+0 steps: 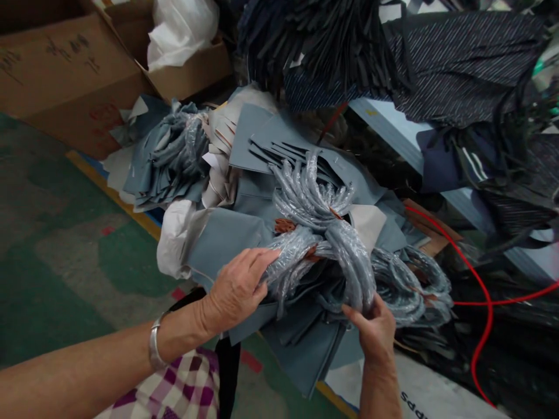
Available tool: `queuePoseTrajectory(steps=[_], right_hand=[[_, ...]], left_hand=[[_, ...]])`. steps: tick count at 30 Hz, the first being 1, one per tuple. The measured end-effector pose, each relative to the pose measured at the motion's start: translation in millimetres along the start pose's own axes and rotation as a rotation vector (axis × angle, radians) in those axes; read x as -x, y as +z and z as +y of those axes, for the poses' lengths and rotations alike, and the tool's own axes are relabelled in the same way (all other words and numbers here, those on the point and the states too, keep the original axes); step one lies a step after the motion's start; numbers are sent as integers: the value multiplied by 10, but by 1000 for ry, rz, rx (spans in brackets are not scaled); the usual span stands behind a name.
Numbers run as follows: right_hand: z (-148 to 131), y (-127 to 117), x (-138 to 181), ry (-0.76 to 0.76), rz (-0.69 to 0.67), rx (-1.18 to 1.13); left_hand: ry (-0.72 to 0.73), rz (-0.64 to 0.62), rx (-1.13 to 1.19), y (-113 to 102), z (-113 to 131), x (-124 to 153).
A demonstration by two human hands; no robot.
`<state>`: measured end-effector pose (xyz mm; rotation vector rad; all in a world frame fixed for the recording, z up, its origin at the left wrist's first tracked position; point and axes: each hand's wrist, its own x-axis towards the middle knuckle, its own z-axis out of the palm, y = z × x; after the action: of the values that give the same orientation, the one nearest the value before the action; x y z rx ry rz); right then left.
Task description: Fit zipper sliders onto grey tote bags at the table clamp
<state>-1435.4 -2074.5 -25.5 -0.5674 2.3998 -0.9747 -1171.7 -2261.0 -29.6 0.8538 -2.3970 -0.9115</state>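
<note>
A bundle of blue-grey straps wrapped in clear plastic lies in loops before me, tied with brown bands. My left hand is closed on the bundle's left side, its fingertips partly hidden by the shiny wrap. At the lower end of the loops, my right hand grips the curved straps between thumb and fingers. Beneath them spread blue-grey leather-like panels. More plastic-wrapped strap coils rest just right of my right hand.
Another heap of grey pieces lies at upper left, near cardboard boxes. Dark striped fabric pieces and black straps are piled at the back. A red hose curves along the right. Green floor shows at left.
</note>
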Motion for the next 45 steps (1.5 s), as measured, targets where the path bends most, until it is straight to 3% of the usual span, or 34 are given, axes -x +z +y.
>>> queuePoseTrajectory(steps=[10, 15, 21, 26, 31, 37, 41, 43, 45], right_hand=[[281, -9, 289, 76, -31, 53], [277, 73, 360, 113, -73, 117], [202, 121, 366, 100, -80, 139], [180, -29, 280, 84, -56, 68], [158, -117, 189, 57, -70, -7], [151, -66, 174, -11, -94, 15], [100, -21, 171, -79, -107, 103], [23, 81, 291, -139, -42, 160], [-77, 266, 529, -277, 117, 211]], left_hand=[[35, 102, -184, 470, 815, 475], [44, 93, -158, 533, 898, 539], [54, 32, -72, 434, 655, 501], [120, -45, 131, 140, -25, 143], [44, -154, 248, -68, -620, -208], [88, -150, 260, -36, -671, -210], [37, -159, 268, -26, -639, -191], [-7, -192, 273, -36, -609, -194], [-43, -235, 277, -45, -565, -200]])
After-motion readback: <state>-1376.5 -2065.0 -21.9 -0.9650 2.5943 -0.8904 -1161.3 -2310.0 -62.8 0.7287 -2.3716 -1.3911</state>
